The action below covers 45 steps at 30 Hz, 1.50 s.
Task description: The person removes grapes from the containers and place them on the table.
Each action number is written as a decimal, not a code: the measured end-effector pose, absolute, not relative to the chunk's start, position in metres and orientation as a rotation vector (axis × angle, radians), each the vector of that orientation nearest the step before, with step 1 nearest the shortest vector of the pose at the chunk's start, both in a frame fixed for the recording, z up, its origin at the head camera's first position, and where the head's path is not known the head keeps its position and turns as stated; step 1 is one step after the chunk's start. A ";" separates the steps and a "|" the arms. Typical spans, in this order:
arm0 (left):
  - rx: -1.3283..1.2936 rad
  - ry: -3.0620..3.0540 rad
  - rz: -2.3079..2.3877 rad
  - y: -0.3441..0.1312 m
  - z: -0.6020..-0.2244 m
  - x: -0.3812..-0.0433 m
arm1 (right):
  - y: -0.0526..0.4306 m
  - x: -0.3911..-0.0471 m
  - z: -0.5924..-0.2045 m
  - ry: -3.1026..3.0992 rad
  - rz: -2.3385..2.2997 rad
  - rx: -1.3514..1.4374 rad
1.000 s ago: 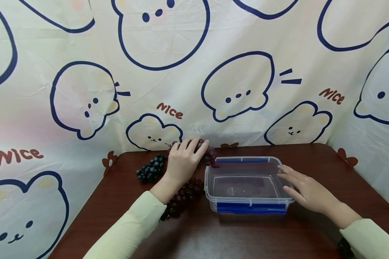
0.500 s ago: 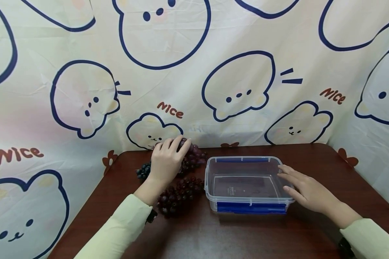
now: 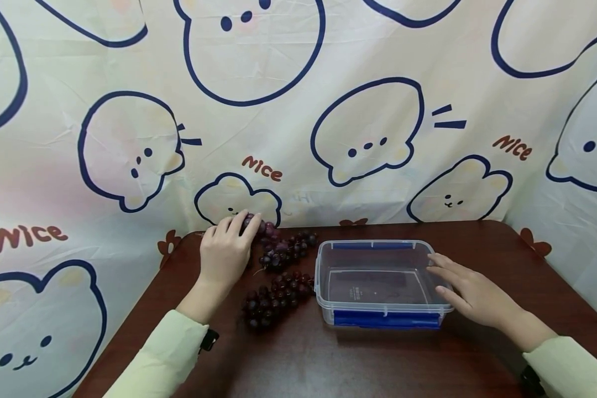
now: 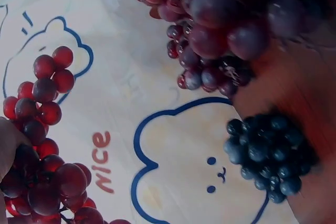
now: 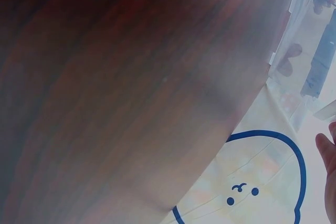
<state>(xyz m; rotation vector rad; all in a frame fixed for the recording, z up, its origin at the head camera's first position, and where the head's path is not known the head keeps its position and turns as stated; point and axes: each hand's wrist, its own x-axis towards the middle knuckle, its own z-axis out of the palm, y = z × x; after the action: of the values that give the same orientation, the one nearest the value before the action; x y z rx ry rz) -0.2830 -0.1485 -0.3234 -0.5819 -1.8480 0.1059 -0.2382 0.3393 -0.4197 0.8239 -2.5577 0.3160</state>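
My left hand (image 3: 224, 251) grips a bunch of red grapes (image 4: 52, 182) over the back left of the table. In the head view, part of that bunch shows beyond the fingers. A bunch of blue-black grapes (image 4: 270, 153) lies below and is hidden behind the hand in the head view. To the hand's right lie a dark bunch of grapes (image 3: 292, 251) and, nearer the front, a dark red bunch (image 3: 273, 301). With fairly straight fingers, my right hand (image 3: 470, 290) rests at the right rim of a clear plastic box (image 3: 385, 307), which has blue clips and nothing inside.
The brown wooden table (image 3: 358, 365) ends at the back against a white cloth (image 3: 298, 138) printed with blue-outlined cartoon animals. The same cloth hangs at both sides. The front bunch lies right beside the box's left wall.
My left hand has moved left with the red grapes, from near the box to above the blue-black grapes, uncovering the two dark bunches. The right hand and the box have stayed put.
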 end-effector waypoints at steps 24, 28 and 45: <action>-0.468 -1.941 0.105 -0.196 -0.346 -0.266 | 0.339 -0.238 -0.420 -2.558 0.309 0.826; -0.448 -1.975 0.122 -0.202 -0.350 -0.265 | 0.339 -0.238 -0.420 -2.551 0.304 0.824; -0.374 -2.103 0.135 -0.219 -0.367 -0.253 | 0.339 -0.237 -0.417 -2.568 0.274 0.794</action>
<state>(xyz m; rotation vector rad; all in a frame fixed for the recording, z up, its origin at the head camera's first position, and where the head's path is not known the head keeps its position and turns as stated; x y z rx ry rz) -0.2530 -0.2193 -0.3668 -0.3737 -2.1030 0.1348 -0.2367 0.3390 -0.4173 0.7940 -2.5678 0.2736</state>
